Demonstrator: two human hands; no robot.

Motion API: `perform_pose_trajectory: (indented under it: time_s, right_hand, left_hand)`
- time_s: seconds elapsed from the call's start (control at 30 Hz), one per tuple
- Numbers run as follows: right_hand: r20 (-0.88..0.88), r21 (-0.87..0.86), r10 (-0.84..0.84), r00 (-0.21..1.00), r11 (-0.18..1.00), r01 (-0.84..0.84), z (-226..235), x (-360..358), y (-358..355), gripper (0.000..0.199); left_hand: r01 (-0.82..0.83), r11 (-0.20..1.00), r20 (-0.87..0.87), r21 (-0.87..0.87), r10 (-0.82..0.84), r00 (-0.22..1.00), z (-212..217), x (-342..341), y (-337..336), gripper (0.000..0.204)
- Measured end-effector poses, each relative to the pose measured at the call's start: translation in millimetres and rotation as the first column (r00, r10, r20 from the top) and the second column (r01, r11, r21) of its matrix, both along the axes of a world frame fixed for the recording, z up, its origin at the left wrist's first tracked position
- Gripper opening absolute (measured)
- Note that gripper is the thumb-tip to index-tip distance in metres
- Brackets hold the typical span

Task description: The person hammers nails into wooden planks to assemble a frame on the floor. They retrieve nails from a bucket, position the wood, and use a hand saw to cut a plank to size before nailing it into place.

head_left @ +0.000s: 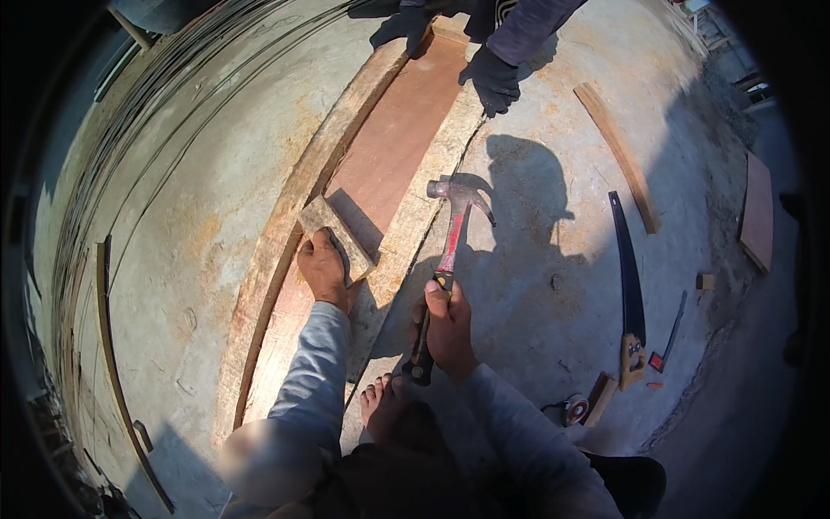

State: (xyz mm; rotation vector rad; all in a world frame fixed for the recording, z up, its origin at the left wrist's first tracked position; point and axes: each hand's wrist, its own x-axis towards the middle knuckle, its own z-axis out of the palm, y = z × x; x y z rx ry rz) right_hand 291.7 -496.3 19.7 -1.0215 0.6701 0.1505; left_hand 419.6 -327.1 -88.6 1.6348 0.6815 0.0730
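Block [339, 240] of wood, short, lies just off centre towards 9 o'clock, crosswise between two long boards: left board [309, 190] and right board [445, 160], running roughly 1 to 7 o'clock with a brown panel [393, 121] between. Left hand [322, 270] partly closed, fingers bent over the block's 8 o'clock side, gripping it. Right hand [450, 333], at 5 o'clock, fully wrapped round the dark grip of a claw hammer [455, 227]; head up towards 12 o'clock, claw curving to 3. Head overlaps the right board's edge in view; contact cannot be told. Co-worker's dark-gloved hands [491, 80] at 12 and 1 o'clock, at the far ends of the boards. Surroundings: loose plank [618, 156] at 2 o'clock; handsaw [629, 285] between 3 and 4, handle nearest the wearer; tape measure [575, 409] between 4 and 5, beside an offcut [600, 399]; thin rods [173, 95] at 10, on concrete floor [233, 156].
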Motion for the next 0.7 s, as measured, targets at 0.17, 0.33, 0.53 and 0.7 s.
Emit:
perform_pose_trajectory:
  time_s: [0.17, 0.33, 0.53, 0.7]
  right_hand:
    - [-0.108, -0.137, 0.407, 0.907, 0.898, -0.419, -11, -14, -10, 0.019]
    - [0.049, -0.178, 0.141, 0.989, 0.975, -0.13, -1, 2, -39, 0.023]
    - [0.042, -0.238, 0.106, 0.993, 0.967, -0.093, 14, 13, -47, 0.023]
    - [-0.007, -0.146, 0.149, 0.989, 0.978, -0.149, 3, -4, -39, 0.021]
  left_hand:
    - [0.005, 1.0, 0.027, 0.008, -0.005, 1.0, -6, 2, 3, 0.031]
    - [0.028, 1.0, -0.046, -0.008, -0.028, 0.999, 3, -1, 3, 0.03]
    - [-0.194, 0.977, -0.015, -0.086, 0.193, 0.981, 18, 0, -23, 0.032]
    - [-0.348, 0.925, -0.062, -0.153, 0.343, 0.937, 22, 7, -48, 0.037]
